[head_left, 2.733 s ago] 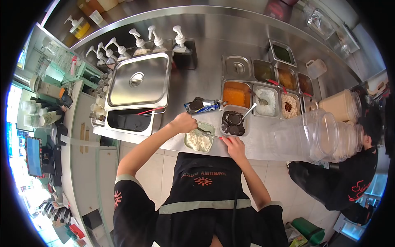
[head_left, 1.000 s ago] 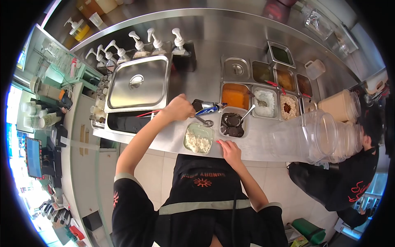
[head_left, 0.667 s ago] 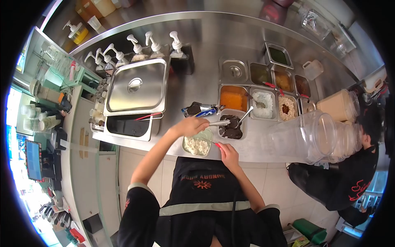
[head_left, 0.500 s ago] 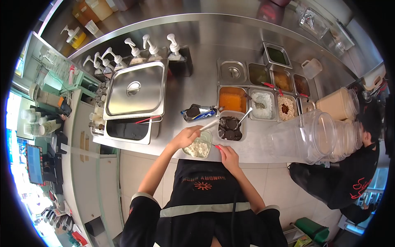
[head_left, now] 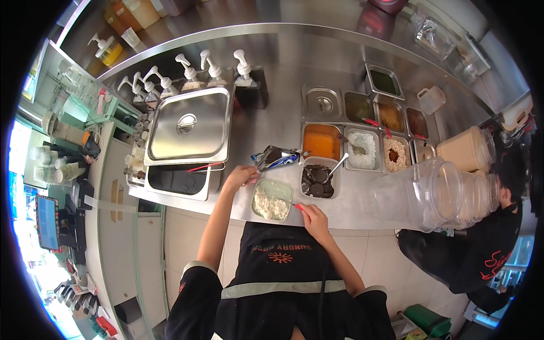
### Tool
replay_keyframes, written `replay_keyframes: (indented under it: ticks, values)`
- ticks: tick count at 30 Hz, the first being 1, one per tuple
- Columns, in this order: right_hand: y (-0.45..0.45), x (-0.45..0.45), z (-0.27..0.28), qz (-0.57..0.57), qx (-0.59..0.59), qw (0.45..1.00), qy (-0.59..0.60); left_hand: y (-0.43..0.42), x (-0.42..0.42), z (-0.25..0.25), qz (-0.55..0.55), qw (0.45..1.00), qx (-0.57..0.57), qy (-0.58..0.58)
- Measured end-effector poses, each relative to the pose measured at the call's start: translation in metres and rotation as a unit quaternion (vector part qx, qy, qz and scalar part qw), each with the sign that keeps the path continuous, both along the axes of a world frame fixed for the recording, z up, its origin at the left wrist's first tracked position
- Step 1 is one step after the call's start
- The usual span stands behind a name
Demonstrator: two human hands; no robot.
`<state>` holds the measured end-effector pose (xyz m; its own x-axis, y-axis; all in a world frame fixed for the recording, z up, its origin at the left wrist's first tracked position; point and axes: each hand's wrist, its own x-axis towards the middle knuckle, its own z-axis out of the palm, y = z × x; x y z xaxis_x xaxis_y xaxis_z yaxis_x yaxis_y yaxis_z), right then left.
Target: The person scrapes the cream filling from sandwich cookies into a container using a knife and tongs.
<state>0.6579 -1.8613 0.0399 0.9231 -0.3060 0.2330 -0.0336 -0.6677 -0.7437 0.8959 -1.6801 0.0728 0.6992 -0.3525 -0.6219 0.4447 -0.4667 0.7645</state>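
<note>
A pale green container [head_left: 273, 188] with lumpy white cream stands near the counter's front edge. My right hand [head_left: 314, 219] pinches a red-handled utensil [head_left: 298, 207], its thin end at the container's right side. Left of the container is my left hand [head_left: 242, 177], fingers closed; a small pale thing shows at the fingertips, too small to tell. Just above lies an open blue-and-black package [head_left: 276, 158], close to those fingers. A clear tub of dark round cookies [head_left: 318, 182] with a white-handled utensil [head_left: 339, 163] stands right of the package.
Metal tubs of orange filling [head_left: 321, 141], white filling [head_left: 362, 148] and pale pieces [head_left: 395, 153] stand behind right. Clear jars [head_left: 413, 190] lie at right, a co-worker [head_left: 464, 243] beyond. A lidded steel pan [head_left: 190, 124] and pump bottles [head_left: 243, 71] are at left.
My left hand has moved from over the green container to its upper left, and the silver utensil it held no longer shows. My right hand stays by the container with the red-handled utensil.
</note>
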Motion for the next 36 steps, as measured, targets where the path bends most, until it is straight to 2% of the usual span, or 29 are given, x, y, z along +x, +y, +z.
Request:
replay_keyframes:
  ticks: [3, 7, 12, 15, 16, 18, 24, 27, 30, 33, 36]
  values:
    - [0.0, 0.0, 0.0, 0.001, 0.006, 1.0, -0.01, -0.006, 0.005, 0.001, -0.002, 0.998, -0.024, 0.055]
    - [-0.002, -0.002, -0.003, 0.002, 0.004, 1.0, -0.002, -0.017, 0.004, 0.006, -0.004, 0.999, -0.025, 0.046]
    - [-0.002, -0.003, -0.002, 0.005, 0.008, 1.0, -0.001, -0.026, 0.012, -0.023, -0.038, 0.999, -0.017, 0.024]
    - [-0.001, -0.003, 0.002, 0.012, 0.014, 1.0, 0.012, -0.028, 0.017, -0.037, -0.1, 0.99, -0.087, -0.057]
    - [0.0, -0.003, 0.001, 0.011, 0.018, 1.0, 0.01, -0.028, 0.017, -0.04, -0.103, 0.99, -0.062, -0.071]
    - [0.001, -0.003, -0.001, 0.008, 0.025, 1.0, 0.007, -0.04, 0.008, -0.006, -0.111, 0.989, -0.012, -0.1]
    - [0.0, -0.004, -0.002, 0.011, 0.025, 1.0, 0.005, -0.049, 0.011, -0.035, -0.094, 0.994, -0.051, -0.019]
    - [0.0, -0.005, -0.001, 0.011, 0.029, 1.0, 0.004, -0.049, 0.013, -0.038, -0.116, 0.992, -0.042, -0.033]
    - [0.0, -0.006, 0.0, 0.012, 0.028, 1.0, 0.005, -0.048, 0.01, -0.032, -0.137, 0.986, -0.037, -0.09]
    - [-0.001, -0.006, 0.0, 0.012, 0.026, 1.0, 0.003, -0.037, 0.008, -0.023, -0.164, 0.965, 0.023, -0.206]
    - [-0.003, -0.007, 0.004, -0.008, 0.004, 1.0, -0.007, -0.011, -0.001, 0.002, -0.217, 0.843, 0.15, -0.47]
